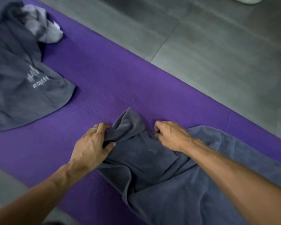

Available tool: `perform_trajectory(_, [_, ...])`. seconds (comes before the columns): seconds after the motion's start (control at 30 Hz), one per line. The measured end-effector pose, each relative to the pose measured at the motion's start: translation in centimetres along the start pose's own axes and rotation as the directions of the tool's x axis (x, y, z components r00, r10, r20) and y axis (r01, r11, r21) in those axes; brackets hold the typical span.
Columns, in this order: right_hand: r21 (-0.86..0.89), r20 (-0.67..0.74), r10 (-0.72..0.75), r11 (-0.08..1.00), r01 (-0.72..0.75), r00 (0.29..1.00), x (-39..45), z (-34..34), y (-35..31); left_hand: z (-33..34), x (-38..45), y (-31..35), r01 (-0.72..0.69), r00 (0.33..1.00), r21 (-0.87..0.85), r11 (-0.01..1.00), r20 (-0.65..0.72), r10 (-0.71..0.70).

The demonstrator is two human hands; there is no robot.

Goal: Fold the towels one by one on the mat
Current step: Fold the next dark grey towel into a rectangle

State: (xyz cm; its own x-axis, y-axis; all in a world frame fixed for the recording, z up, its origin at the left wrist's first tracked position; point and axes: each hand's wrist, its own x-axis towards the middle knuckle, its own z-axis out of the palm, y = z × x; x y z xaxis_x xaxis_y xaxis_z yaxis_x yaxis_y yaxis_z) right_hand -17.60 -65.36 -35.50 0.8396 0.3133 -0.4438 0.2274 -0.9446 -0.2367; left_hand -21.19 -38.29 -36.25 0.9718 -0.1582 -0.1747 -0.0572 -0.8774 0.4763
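Your left hand (91, 143) pinches a bunched corner of the grey towel (152, 159); your right hand (170, 135) seems curled on its edge (blurry). Pull unevenly and the fold skews.

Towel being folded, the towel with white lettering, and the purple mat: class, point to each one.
towel being folded (152, 161), head view, on its flat middle between the hands
towel with white lettering (15, 98), head view, on the cloth below the lettering
purple mat (113, 82), head view, on a bare stretch
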Motion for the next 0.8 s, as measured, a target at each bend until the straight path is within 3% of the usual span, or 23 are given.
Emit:
perform_trajectory(0.07, [-0.003, -0.053, 0.012, 1.0, -0.012, 0.999, -0.3, -0.3, -0.2, -0.2, -0.3, -0.6, 0.016, 0.999, 0.026, 1.0, 0.029, -0.017])
perform_trajectory(0.13, [-0.009, -0.22, 0.094, 0.995, -0.099, 0.971, 0.1, -1.7, -0.1, -0.7, -0.1, -1.3, 0.064, 0.997, 0.034, 0.997, 0.036, -0.066])
perform_trajectory(0.2, [0.051, -0.464, 0.208, 0.977, -0.208, 0.861, 0.7, -4.4, 0.5, -1.5, 0.4, -1.9, 0.114, 0.993, 0.007, 0.993, 0.015, -0.114])
perform_trajectory(0.27, [0.094, -0.586, 0.246, 0.967, -0.236, 0.773, 0.9, -6.8, 1.5, -2.5, 0.8, -2.3, 0.149, 0.989, -0.018, 0.989, -0.014, -0.149])
perform_trajectory(0.3, [0.075, -0.563, 0.259, 0.962, -0.263, 0.785, 0.9, -7.5, 2.0, -2.9, 0.8, -2.6, 0.166, 0.986, -0.028, 0.986, -0.021, -0.167])
perform_trajectory(0.4, [-0.164, -0.254, 0.353, 0.902, -0.4, 0.9, 1.3, -7.5, 1.9, -3.2, 0.5, -3.3, 0.213, 0.977, -0.057, 0.975, 0.018, -0.213])
perform_trajectory(0.47, [-0.12, -0.249, 0.378, 0.902, -0.415, 0.892, 2.8, -7.5, 0.6, -3.0, 0.0, -3.8, 0.252, 0.965, -0.049, 0.967, 0.085, -0.247])
perform_trajectory(0.57, [0.132, -0.297, 0.439, 0.898, -0.419, 0.848, 7.4, -8.2, -1.8, -2.5, -0.8, -4.5, 0.269, 0.957, 0.064, 0.961, 0.092, -0.274])
perform_trajectory(0.7, [0.021, 0.065, 0.541, 0.84, -0.543, 0.839, 11.0, -7.7, -4.4, -2.4, -1.3, -5.3, 0.22, 0.974, -0.035, 0.975, 0.057, -0.218])
perform_trajectory(0.8, [0.056, 0.307, 0.45, 0.871, -0.488, 0.839, 11.0, -8.1, -5.5, -2.7, -1.2, -5.7, 0.228, 0.974, -0.089, 0.969, 0.029, -0.227])
